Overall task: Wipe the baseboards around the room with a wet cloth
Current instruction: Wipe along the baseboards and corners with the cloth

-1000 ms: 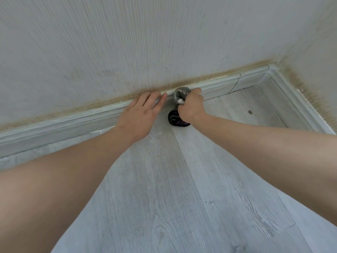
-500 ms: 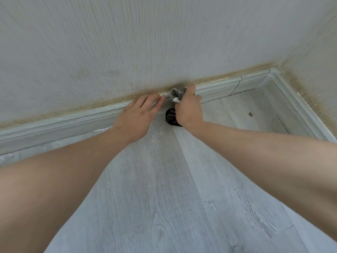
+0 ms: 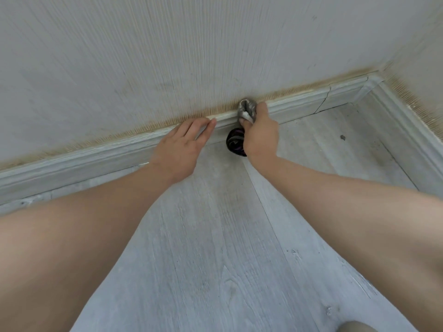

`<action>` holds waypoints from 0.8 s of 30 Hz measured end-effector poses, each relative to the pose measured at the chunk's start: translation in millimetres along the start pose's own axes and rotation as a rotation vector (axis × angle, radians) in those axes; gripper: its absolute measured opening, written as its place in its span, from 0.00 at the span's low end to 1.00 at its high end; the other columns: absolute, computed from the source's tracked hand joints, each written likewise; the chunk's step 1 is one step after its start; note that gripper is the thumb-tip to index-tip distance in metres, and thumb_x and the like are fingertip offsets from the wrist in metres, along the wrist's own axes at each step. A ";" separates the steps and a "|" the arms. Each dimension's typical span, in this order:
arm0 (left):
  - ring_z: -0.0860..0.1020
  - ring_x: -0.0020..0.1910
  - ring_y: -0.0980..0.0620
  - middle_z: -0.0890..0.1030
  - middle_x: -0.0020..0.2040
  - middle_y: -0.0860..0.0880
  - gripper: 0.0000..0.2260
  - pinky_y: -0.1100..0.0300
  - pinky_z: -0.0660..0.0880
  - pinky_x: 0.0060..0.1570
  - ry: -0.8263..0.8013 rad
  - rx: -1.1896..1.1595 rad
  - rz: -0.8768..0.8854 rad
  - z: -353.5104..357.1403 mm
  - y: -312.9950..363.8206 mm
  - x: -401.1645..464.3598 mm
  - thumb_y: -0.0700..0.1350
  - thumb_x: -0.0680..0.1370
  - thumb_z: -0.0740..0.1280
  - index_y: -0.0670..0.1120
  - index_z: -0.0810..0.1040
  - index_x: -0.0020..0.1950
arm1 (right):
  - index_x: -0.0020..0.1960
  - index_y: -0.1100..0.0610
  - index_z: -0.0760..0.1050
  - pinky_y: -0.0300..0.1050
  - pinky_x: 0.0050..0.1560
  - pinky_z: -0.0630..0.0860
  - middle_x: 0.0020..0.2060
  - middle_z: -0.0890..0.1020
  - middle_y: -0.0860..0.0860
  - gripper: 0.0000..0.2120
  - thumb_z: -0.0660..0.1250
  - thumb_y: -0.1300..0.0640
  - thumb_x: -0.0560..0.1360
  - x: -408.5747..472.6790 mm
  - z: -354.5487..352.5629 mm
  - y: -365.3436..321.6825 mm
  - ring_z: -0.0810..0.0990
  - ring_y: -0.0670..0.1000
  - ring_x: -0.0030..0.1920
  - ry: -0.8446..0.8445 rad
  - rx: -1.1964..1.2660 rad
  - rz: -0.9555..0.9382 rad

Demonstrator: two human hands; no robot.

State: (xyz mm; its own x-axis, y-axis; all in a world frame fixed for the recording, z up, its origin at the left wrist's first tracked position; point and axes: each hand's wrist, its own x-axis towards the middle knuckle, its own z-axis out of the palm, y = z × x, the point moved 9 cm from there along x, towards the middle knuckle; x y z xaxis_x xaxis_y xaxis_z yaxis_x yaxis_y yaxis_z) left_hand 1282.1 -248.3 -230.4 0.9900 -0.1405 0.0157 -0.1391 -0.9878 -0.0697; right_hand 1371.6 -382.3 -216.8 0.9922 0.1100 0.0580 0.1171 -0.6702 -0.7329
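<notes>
The wet cloth (image 3: 247,109) is sitting bunched against the top ledge of the baseboard (image 3: 299,107), with a dark, patterned tail of it hanging to the floor (image 3: 215,236) just below the right hand (image 3: 260,133). The right hand is forming the grip: its fingers are curling round the cloth and pressing it onto the moulding. The baseboard's long axis is running from lower left to upper right, ending at the room corner (image 3: 370,80). The stretch toward that corner, including a cracked joint (image 3: 322,103), is lying to the right of the grip, on the right arm's side. The left hand (image 3: 182,149) is resting flat on the baseboard just left of the cloth, fingers straight, holding nothing. A rightward stroke along the ledge is likely the next move.
</notes>
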 end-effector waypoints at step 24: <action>0.62 0.65 0.44 0.65 0.70 0.42 0.39 0.51 0.65 0.65 0.067 0.032 0.002 0.1 -4.1 -7.1 0.33 0.67 0.68 0.41 0.56 0.76 | 0.52 0.55 0.68 0.41 0.39 0.67 0.40 0.75 0.48 0.04 0.60 0.61 0.78 -6.1 22.8 4.5 0.73 0.49 0.40 -0.117 0.040 -0.029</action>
State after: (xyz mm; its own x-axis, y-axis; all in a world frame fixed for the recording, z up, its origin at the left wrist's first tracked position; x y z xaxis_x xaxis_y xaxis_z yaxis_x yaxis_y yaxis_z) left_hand 1275.7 -243.2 -230.3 0.9857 -0.1472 0.0825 -0.1387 -0.9851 -0.1015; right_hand 1365.1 -369.2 -235.9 0.9764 0.2158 0.0020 0.1421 -0.6359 -0.7586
